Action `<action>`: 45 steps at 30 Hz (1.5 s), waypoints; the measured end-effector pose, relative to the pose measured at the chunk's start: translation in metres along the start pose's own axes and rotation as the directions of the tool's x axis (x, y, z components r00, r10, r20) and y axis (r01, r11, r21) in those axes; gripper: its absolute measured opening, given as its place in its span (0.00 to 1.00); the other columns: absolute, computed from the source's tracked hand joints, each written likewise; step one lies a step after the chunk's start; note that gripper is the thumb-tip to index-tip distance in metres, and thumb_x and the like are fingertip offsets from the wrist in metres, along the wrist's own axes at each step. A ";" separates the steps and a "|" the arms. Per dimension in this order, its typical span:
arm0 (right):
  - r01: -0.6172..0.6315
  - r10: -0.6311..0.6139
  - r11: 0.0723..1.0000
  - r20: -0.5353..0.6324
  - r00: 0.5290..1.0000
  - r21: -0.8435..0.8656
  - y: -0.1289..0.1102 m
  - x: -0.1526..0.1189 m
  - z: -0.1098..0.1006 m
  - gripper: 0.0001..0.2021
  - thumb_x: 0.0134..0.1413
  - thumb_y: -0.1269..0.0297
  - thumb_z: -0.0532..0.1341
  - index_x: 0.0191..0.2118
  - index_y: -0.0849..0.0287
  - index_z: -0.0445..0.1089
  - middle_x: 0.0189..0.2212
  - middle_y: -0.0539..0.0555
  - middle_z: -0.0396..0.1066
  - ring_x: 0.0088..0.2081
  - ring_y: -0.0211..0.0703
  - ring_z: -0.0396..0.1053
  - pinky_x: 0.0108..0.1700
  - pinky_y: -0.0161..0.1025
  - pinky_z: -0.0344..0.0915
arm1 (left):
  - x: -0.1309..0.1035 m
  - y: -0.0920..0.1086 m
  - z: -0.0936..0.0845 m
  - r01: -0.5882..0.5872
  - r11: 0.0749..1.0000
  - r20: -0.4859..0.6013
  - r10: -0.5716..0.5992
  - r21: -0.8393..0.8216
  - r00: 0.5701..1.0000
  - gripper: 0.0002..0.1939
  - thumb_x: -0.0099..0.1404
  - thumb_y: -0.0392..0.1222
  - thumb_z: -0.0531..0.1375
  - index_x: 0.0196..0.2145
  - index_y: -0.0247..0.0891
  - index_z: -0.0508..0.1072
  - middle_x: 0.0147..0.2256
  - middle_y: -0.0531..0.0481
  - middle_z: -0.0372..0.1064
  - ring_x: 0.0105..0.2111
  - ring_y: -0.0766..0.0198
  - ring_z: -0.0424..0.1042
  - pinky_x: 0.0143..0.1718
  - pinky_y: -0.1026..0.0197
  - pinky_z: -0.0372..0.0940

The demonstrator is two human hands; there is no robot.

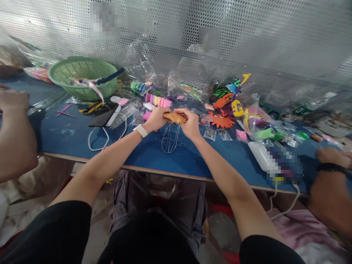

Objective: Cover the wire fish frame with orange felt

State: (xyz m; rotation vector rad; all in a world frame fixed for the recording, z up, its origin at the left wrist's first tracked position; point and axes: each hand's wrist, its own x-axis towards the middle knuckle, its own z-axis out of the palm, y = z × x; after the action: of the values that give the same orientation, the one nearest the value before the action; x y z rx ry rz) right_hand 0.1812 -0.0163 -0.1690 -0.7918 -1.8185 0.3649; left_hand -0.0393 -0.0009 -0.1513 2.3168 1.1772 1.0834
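Observation:
Over the blue table, my left hand (pixel 158 118) and my right hand (pixel 190 121) are both closed on a soft orange-brown lump that looks like modelling clay (pixel 175 117). My left fingers pinch its left end, and the right fingers press its right end and top edge. Just below it, a thin wire loop frame (pixel 169 141) hangs or lies toward me; whether it is fixed to the lump I cannot tell. A pink block (pixel 147 116) sits beside my left hand. Right of my right hand lies an orange crab-like clay figure (pixel 220 120).
A green basket (pixel 82 93) stands at the back left, with a black phone or power bank (pixel 103 115) and white cable before it. Bagged coloured clay (pixel 158 99) lines the mesh wall. At right are a white device (pixel 258 156) and another person's arm (pixel 330 179); another arm (pixel 16 135) rests at left.

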 end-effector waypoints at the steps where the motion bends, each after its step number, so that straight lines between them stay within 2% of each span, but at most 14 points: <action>1: -0.014 0.014 1.000 -0.005 1.000 0.012 0.001 0.000 0.001 0.19 0.64 0.76 0.65 0.54 0.52 0.86 0.52 0.55 0.91 0.54 0.54 0.89 0.59 0.54 0.84 | 0.000 0.000 0.000 -0.002 0.999 -0.009 0.003 0.047 1.000 0.13 0.62 0.28 0.69 0.42 0.38 0.88 0.38 0.47 0.89 0.39 0.58 0.83 0.43 0.57 0.69; 7: -0.006 0.003 1.000 -0.078 0.997 -0.030 0.008 0.002 -0.001 0.22 0.55 0.78 0.62 0.50 0.52 0.85 0.48 0.54 0.91 0.51 0.53 0.90 0.56 0.51 0.86 | -0.005 0.007 0.007 -0.055 0.965 0.026 0.050 0.256 0.998 0.12 0.71 0.32 0.65 0.47 0.35 0.88 0.42 0.38 0.89 0.41 0.50 0.87 0.47 0.52 0.74; 10: 0.022 -0.025 0.999 -0.069 0.997 -0.040 0.010 0.002 -0.005 0.27 0.54 0.79 0.62 0.56 0.52 0.84 0.49 0.54 0.91 0.52 0.53 0.91 0.57 0.52 0.86 | -0.006 0.006 0.008 -0.085 0.961 0.045 0.075 0.265 0.996 0.20 0.70 0.28 0.62 0.54 0.34 0.87 0.47 0.36 0.90 0.46 0.48 0.88 0.51 0.51 0.76; 13: 0.106 -0.106 0.987 0.007 0.994 -0.119 0.010 0.001 -0.008 0.29 0.57 0.79 0.64 0.61 0.50 0.84 0.56 0.56 0.90 0.57 0.55 0.89 0.62 0.55 0.86 | -0.005 0.003 0.003 -0.081 0.954 0.061 0.066 0.288 0.996 0.27 0.68 0.24 0.61 0.61 0.32 0.86 0.52 0.34 0.90 0.49 0.47 0.88 0.54 0.49 0.77; 16: 0.151 -0.136 0.973 0.093 0.986 -0.175 0.008 0.000 -0.011 0.27 0.64 0.78 0.65 0.62 0.47 0.87 0.62 0.55 0.89 0.63 0.56 0.87 0.69 0.58 0.83 | -0.003 0.002 -0.002 -0.080 0.946 0.081 0.057 0.313 0.995 0.26 0.68 0.24 0.60 0.59 0.33 0.86 0.49 0.35 0.90 0.47 0.47 0.88 0.52 0.50 0.77; 19: 0.103 -0.090 0.977 0.074 0.993 -0.188 0.008 0.000 -0.013 0.26 0.66 0.78 0.63 0.60 0.48 0.90 0.58 0.54 0.90 0.60 0.55 0.89 0.66 0.56 0.84 | -0.002 0.003 -0.003 -0.095 0.947 0.115 0.062 0.308 0.991 0.24 0.70 0.24 0.60 0.58 0.33 0.87 0.48 0.37 0.89 0.46 0.49 0.88 0.51 0.52 0.77; 22: 0.035 -0.033 0.979 0.011 0.999 -0.201 0.009 0.003 -0.016 0.23 0.66 0.77 0.65 0.57 0.50 0.91 0.53 0.54 0.92 0.53 0.55 0.91 0.59 0.54 0.86 | -0.002 0.006 -0.003 -0.103 0.956 0.097 0.079 0.274 0.992 0.24 0.76 0.30 0.61 0.66 0.34 0.83 0.49 0.37 0.89 0.46 0.51 0.87 0.51 0.53 0.76; 24: -0.006 0.003 0.981 -0.019 1.000 -0.195 0.011 0.004 -0.018 0.21 0.66 0.76 0.66 0.55 0.52 0.92 0.50 0.55 0.92 0.49 0.55 0.91 0.56 0.53 0.86 | -0.003 0.008 -0.004 -0.098 0.956 0.093 0.075 0.276 0.993 0.20 0.82 0.35 0.59 0.64 0.34 0.84 0.45 0.39 0.88 0.42 0.53 0.86 0.48 0.54 0.74; 28: -0.111 0.112 0.978 -0.004 0.994 -0.177 0.011 0.007 -0.019 0.18 0.67 0.75 0.66 0.53 0.53 0.92 0.47 0.54 0.93 0.47 0.54 0.90 0.54 0.52 0.85 | -0.002 0.007 -0.008 -0.081 0.938 0.138 0.036 0.337 0.990 0.17 0.87 0.38 0.54 0.48 0.35 0.84 0.35 0.42 0.83 0.34 0.57 0.80 0.42 0.54 0.68; 34: -0.029 0.034 0.992 0.043 0.998 -0.124 0.004 0.006 -0.016 0.17 0.72 0.57 0.72 0.61 0.52 0.90 0.54 0.57 0.92 0.46 0.56 0.90 0.54 0.54 0.86 | -0.001 0.003 -0.009 -0.044 0.914 0.118 -0.004 0.404 0.993 0.19 0.87 0.43 0.55 0.45 0.38 0.85 0.35 0.41 0.83 0.34 0.54 0.80 0.41 0.52 0.66; 36: -0.039 0.044 0.995 0.049 0.998 -0.088 0.002 0.005 -0.016 0.18 0.74 0.51 0.71 0.59 0.52 0.90 0.51 0.56 0.92 0.37 0.52 0.88 0.47 0.53 0.87 | -0.002 0.003 -0.009 -0.041 0.927 0.086 0.010 0.372 0.996 0.17 0.86 0.46 0.58 0.56 0.37 0.85 0.37 0.40 0.84 0.36 0.52 0.82 0.41 0.52 0.67; 39: -0.087 0.091 0.991 0.040 0.995 -0.099 0.000 0.005 -0.015 0.20 0.78 0.44 0.66 0.52 0.51 0.91 0.43 0.55 0.91 0.28 0.49 0.84 0.36 0.49 0.84 | -0.005 0.003 -0.010 -0.081 0.942 0.040 0.072 0.325 0.997 0.25 0.83 0.50 0.63 0.71 0.39 0.78 0.42 0.41 0.87 0.41 0.51 0.84 0.43 0.53 0.69; 42: -0.124 0.128 0.987 0.031 0.991 -0.100 -0.003 0.005 -0.016 0.23 0.79 0.39 0.65 0.52 0.51 0.90 0.41 0.54 0.90 0.28 0.48 0.84 0.31 0.45 0.81 | -0.005 0.004 -0.011 -0.148 0.933 0.052 0.138 0.328 0.989 0.20 0.86 0.50 0.59 0.64 0.41 0.83 0.41 0.41 0.87 0.40 0.52 0.84 0.42 0.54 0.68; 45: -0.087 0.092 0.986 0.027 0.995 -0.145 -0.004 0.005 -0.017 0.26 0.80 0.36 0.63 0.52 0.52 0.90 0.41 0.54 0.91 0.32 0.49 0.85 0.36 0.46 0.82 | -0.003 0.003 -0.010 -0.148 0.925 0.064 0.134 0.349 0.989 0.21 0.88 0.48 0.53 0.55 0.41 0.85 0.38 0.40 0.85 0.37 0.53 0.81 0.40 0.53 0.66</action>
State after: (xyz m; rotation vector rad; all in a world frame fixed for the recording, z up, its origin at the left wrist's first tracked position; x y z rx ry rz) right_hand 0.1939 -0.0177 -0.1567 -0.9755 -1.8605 0.3089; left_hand -0.0468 -0.0059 -0.1445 2.7198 1.2964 0.9289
